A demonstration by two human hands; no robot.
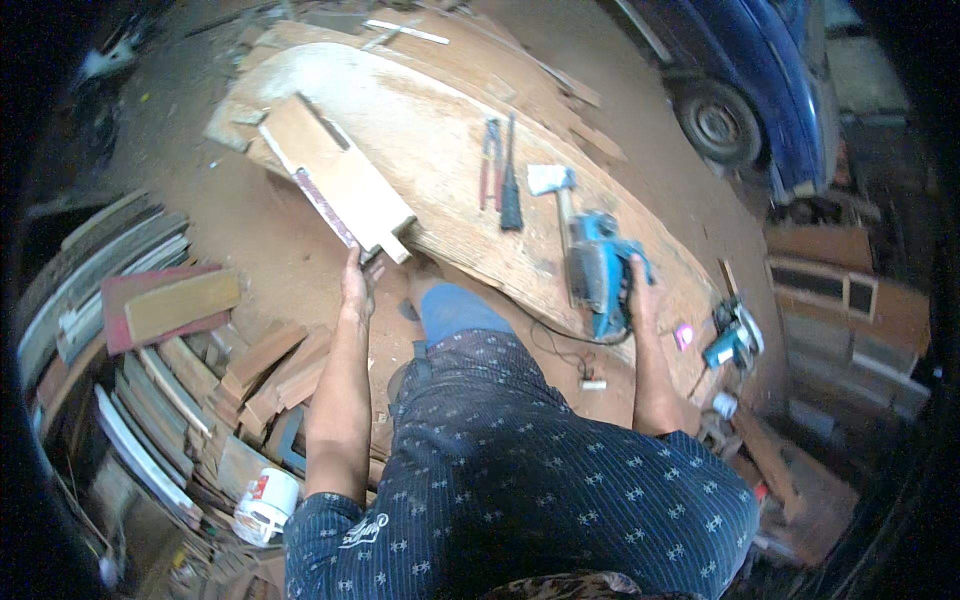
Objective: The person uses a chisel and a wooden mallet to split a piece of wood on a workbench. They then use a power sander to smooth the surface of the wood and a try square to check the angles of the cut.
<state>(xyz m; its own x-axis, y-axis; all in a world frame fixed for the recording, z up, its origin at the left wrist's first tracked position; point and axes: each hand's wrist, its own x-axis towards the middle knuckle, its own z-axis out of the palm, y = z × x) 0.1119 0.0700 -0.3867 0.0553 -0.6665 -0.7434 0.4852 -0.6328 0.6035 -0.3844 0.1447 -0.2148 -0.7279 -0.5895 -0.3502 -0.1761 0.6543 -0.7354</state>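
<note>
A pale wooden piece (345,180) with a slot and a projecting tongue lies at the left end of the large plywood worktop (440,130). Its reddish, paint-marked edge faces me. My left hand (360,284) is at this piece's near end, fingers curled at the lower corner. On the right, my right hand (645,296) grips the handle of a blue corded power tool (595,270), shaped like an electric planer. It sits on the worktop, its underside hidden. Beside it lies a hammer-like tool (563,205) with a pale, wrapped-looking head and wooden handle.
Pincers (490,165) and a black-handled chisel-like tool (511,195) lie mid-worktop. A teal circular saw (735,340) and a pink round item (683,336) are at the right. Stacked timber (150,300) and a white bucket (268,505) stand left; a blue vehicle (750,80) is beyond.
</note>
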